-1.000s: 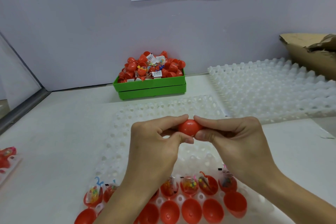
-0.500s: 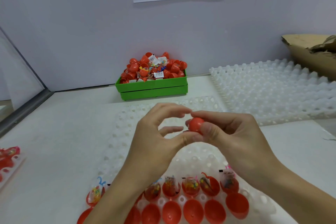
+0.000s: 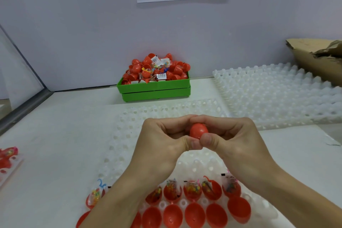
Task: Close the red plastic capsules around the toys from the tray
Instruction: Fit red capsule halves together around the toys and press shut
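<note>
— Red capsule (image 3: 198, 130)? Where?
— Mid-scene, above white tray (image 3: 118, 146), pinched between left hand (image 3: 162, 140) and right hand (image 3: 231, 139), thumbs touching beneath.
— Step?
— Pressing halves shut, seemingly. Next: set aside, then fetch a filled half (image 3: 191, 191) from near row.

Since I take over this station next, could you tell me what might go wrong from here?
Both hands, left hand and right hand, pinch one capsule by the fingertips; it might slip and drop. The forearms hang over the open halves in the tray, so lowering them may tip the toys out.
</note>
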The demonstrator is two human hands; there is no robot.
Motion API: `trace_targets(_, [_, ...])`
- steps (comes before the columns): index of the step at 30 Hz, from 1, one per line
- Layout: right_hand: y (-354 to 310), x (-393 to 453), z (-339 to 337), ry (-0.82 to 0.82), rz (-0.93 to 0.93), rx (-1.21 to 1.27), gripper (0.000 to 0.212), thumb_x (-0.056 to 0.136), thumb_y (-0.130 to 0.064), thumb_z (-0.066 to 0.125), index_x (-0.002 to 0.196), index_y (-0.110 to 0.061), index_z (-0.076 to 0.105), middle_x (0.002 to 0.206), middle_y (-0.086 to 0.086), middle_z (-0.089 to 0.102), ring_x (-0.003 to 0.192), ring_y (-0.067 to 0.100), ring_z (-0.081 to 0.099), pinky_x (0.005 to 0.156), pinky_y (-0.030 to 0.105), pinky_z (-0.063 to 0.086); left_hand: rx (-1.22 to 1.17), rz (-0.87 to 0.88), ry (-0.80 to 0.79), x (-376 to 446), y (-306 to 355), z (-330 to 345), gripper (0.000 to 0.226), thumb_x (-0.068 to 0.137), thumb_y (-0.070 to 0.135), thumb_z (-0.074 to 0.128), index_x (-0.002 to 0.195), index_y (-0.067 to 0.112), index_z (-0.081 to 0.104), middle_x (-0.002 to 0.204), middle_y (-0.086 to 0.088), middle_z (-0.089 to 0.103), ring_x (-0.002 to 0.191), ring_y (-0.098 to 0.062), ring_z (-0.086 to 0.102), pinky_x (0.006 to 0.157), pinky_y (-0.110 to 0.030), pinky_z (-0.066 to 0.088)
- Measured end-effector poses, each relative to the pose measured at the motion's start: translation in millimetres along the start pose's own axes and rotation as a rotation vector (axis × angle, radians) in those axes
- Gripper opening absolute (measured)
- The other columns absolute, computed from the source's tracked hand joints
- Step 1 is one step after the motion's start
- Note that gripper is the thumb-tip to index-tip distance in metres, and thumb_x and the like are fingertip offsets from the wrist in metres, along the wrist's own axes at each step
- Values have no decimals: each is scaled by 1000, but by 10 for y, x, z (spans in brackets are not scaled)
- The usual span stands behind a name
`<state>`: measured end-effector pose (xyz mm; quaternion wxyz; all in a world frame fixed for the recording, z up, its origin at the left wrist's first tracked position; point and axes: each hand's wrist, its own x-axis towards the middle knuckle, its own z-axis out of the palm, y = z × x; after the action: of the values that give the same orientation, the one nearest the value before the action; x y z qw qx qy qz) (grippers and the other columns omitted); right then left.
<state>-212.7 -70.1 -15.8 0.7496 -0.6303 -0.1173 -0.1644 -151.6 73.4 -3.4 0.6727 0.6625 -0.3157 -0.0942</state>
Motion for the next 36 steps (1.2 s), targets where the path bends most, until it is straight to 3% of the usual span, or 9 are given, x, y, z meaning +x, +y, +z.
trace_targets(5, [-8, 20, -4, -1, 6, -2, 27, 73, -8, 70, 99, -8, 78, 98, 9, 77, 98, 22, 73, 81, 23, 57, -6, 15, -40, 1, -14, -12, 48, 73, -12, 72, 93, 30, 79, 91, 5, 78, 91, -9, 73, 75, -16, 56])
trace_targets(10, [-29, 29, -43, 25, 76, -33, 36, 68, -12, 74, 104, -10, 75, 98, 5, 78, 96, 17, 74, 79, 18, 56, -89, -66, -93, 31, -81, -119, 40, 72, 15, 78, 112, 20, 73, 110, -3, 75, 106, -20, 70, 89, -26, 55])
trace_targets(14, [-32, 17, -82, 22, 69, -170, 32, 78, -6, 71, 108, -17, 73, 101, -1, 77, 99, 15, 73, 85, 22, 56, -128, -135, -149, 31, -94, -166, 47, 82, 16, 69, 128, 22, 58, 117, -6, 72, 110, -25, 68, 96, -34, 53])
trace_targets(16, [-16, 23, -91, 89, 34, -249, 34, 75, -1, 75, 98, -25, 76, 94, -4, 78, 92, 12, 74, 80, 19, 56, -93, -125, -106, 32, -89, -149, 36, 89, 8, 65, 123, 19, 61, 114, -7, 72, 106, -25, 69, 90, -34, 56])
trace_targets(20, [-8, 46, -128, 225, 3, -355, 29, 54, -27, 82, 83, -25, 77, 79, -3, 78, 74, 14, 75, 71, 25, 60, 62, -56, 21, 29, -120, -116, 19, 91, 1, 62, 105, 11, 71, 92, -6, 76, 85, -20, 74, 70, -26, 59])
trace_targets(23, [-18, 52, -149, 206, 15, -458, 33, 54, -35, 82, 84, -21, 76, 79, -3, 77, 73, 17, 74, 74, 39, 61, 26, -78, 17, 17, -106, -90, 23, 81, 16, 71, 103, 10, 73, 91, -3, 77, 85, -18, 75, 73, -22, 58])
trace_targets(25, [-12, 47, -138, 197, 2, -477, 31, 55, -36, 82, 82, -23, 76, 78, -5, 76, 72, 15, 73, 72, 40, 60, 65, -81, 41, 23, -114, -85, 20, 78, 11, 77, 97, 14, 75, 88, 1, 78, 84, -14, 75, 74, -19, 56])
trace_targets(32, [120, 50, -130, 188, -81, -518, 31, 58, 0, 89, 73, -22, 73, 74, -1, 73, 70, 16, 71, 68, 25, 57, 267, -60, 151, -3, -158, -13, 27, 74, -6, 76, 75, 20, 71, 73, 8, 74, 70, -6, 70, 68, -16, 54])
trace_targets(36, [113, 63, -159, 179, -121, -520, 30, 61, -1, 88, 83, -18, 75, 80, -3, 73, 74, 20, 71, 69, 33, 59, 278, -59, 102, 4, -149, -3, 35, 82, -7, 69, 93, 26, 69, 77, 4, 71, 75, -8, 71, 69, -13, 52])
